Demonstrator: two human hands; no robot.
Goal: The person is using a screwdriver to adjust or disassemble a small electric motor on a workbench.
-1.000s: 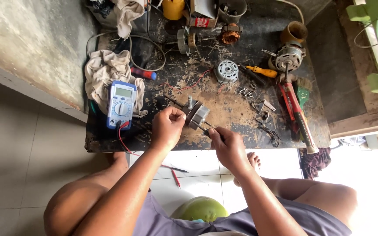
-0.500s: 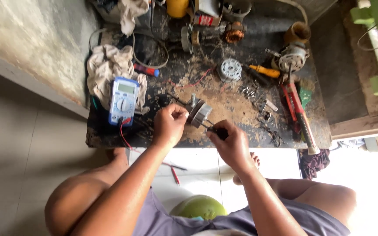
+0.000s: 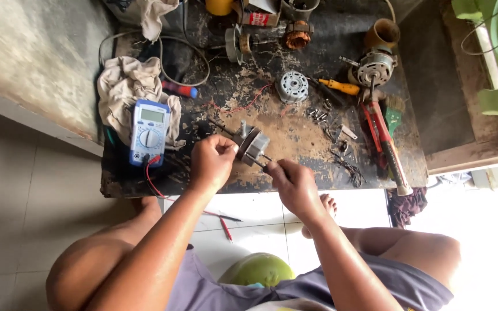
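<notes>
I see a rag [image 3: 123, 86] half under the blue multimeter [image 3: 148, 131], whose red lead runs off the bench [image 3: 122, 178] edge. My left hand [image 3: 211, 162] pinches the small motor [image 3: 251, 144] at the bench's front edge. My right hand [image 3: 293, 183] curls round a thin tool [image 3: 259, 160]; its tip is hard to make out. A red-labelled can [image 3: 259, 18] is cut off at top.
</notes>
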